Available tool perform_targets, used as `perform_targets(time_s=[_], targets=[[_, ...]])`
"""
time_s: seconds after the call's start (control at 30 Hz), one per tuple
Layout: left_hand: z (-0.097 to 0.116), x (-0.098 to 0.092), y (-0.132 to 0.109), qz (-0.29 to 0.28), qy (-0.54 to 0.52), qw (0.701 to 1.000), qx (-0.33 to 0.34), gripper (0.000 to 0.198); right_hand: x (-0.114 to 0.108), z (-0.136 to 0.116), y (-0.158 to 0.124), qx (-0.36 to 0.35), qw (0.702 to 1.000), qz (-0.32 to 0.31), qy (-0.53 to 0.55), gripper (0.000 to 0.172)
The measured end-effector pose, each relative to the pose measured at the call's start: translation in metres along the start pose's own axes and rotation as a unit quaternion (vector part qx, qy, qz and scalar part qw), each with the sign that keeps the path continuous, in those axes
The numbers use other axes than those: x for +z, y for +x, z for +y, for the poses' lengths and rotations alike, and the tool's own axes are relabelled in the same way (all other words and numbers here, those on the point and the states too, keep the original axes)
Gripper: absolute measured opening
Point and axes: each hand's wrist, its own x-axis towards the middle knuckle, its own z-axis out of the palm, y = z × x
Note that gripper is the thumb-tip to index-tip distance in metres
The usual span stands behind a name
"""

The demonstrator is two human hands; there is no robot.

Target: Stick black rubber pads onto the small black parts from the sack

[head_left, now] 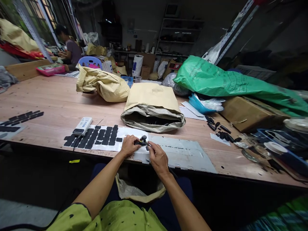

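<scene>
Green shirt [125,216] is being worn nearest, while small black parts [143,138] are being pinched by left hand [130,146] and right hand [158,158], each grip closed, apparently for steadiness, near the edge of the tabletop [60,93].

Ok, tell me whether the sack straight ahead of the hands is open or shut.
Open: the sack has its grey rim spread apart at the near side, showing a dark inside.

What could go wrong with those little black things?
The small dark piece held between the left hand and right hand could slip. The black pads lie near the table's front edge, so a bump might scatter some. The black cord hangs over that edge and might get snagged.
</scene>
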Motion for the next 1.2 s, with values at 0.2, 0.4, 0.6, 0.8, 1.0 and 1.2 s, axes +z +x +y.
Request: perform_targets(time_s=[0.2, 0.4, 0.6, 0.8, 1.0, 1.2], targets=[[0.0, 0.001, 0.001, -0.002, 0.012, 1.0, -0.008, 0.014, 0.003, -0.01, -0.006, -0.033, 0.997, 0.011, -0.074, 0.035], [0.0, 0.002, 0.0, 0.003, 0.003, 1.0, -0.007, 0.017, 0.0, -0.011, -0.007, -0.016, 0.993, 0.008, -0.115, 0.033], [0.0, 0.002, -0.001, 0.01, -0.013, 1.0, -0.009, 0.017, -0.006, -0.007, -0.007, -0.006, 0.992, 0.029, -0.119, 0.033], [-0.001, 0.003, 0.0, 0.014, -0.009, 1.0, 0.0, 0.016, -0.006, -0.003, -0.004, 0.01, 0.993, 0.013, -0.118, 0.033], [0.0, 0.001, -0.002, 0.015, -0.006, 1.0, 0.012, 0.015, -0.014, 0.024, 0.033, 0.03, 0.983, 0.058, -0.173, 0.031], [0.001, 0.0, -0.003, 0.019, -0.007, 1.0, 0.02, 0.02, -0.01, 0.061, 0.052, 0.005, 0.971, 0.036, -0.234, 0.027]])
